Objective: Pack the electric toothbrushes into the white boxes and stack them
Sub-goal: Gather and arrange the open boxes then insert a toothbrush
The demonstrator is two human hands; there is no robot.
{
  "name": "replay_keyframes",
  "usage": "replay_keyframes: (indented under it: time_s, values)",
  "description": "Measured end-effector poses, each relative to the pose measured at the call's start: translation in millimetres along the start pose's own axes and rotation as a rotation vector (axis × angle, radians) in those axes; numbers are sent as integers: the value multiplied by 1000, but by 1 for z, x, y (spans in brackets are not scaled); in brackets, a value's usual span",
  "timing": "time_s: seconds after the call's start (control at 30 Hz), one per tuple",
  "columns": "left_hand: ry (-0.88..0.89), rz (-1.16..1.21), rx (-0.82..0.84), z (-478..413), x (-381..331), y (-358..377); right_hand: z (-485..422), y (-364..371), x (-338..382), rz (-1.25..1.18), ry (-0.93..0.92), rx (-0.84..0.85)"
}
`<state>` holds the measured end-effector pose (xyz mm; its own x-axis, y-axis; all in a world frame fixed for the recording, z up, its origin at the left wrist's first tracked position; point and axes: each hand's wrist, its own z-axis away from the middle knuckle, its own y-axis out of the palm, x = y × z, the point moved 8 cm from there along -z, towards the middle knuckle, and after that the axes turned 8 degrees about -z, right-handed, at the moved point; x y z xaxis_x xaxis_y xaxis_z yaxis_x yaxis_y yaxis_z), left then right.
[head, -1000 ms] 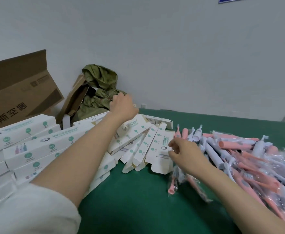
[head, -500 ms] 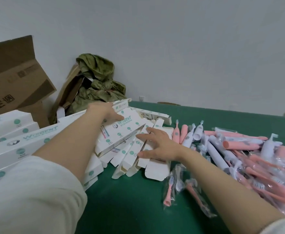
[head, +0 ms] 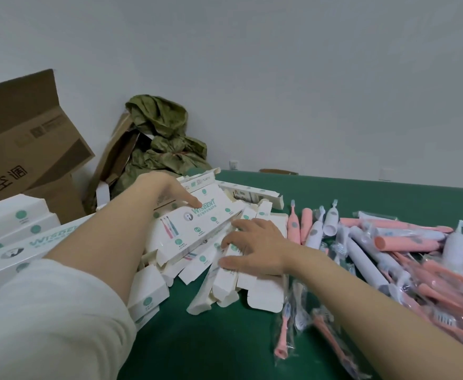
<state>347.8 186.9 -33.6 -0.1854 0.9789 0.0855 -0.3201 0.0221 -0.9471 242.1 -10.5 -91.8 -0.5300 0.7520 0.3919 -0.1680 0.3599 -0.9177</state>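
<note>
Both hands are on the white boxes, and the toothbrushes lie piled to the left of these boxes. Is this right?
Not quite: the head view shows the toothbrushes piled to the right of the white boxes; the rest holds.

Loose off-white sleeve (head: 46,311), left upper arm.

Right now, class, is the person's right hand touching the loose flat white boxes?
Touching. Head view: the right hand lies with spread fingers directly on the flat white boxes.
</note>
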Motion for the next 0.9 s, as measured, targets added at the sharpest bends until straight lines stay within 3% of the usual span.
replay_keyframes:
  time_s: [0.1,0.27,0.9]
  values:
    - [57,24,-25,-6,-6,4,-4,-8,23,10,-82,-111]
    - [171,81,-35,-11,-19,9,2,3,23,27,-37,9]
    - [284,142,-171,-2,-83,16,47,-24,-18,6,70,-57]
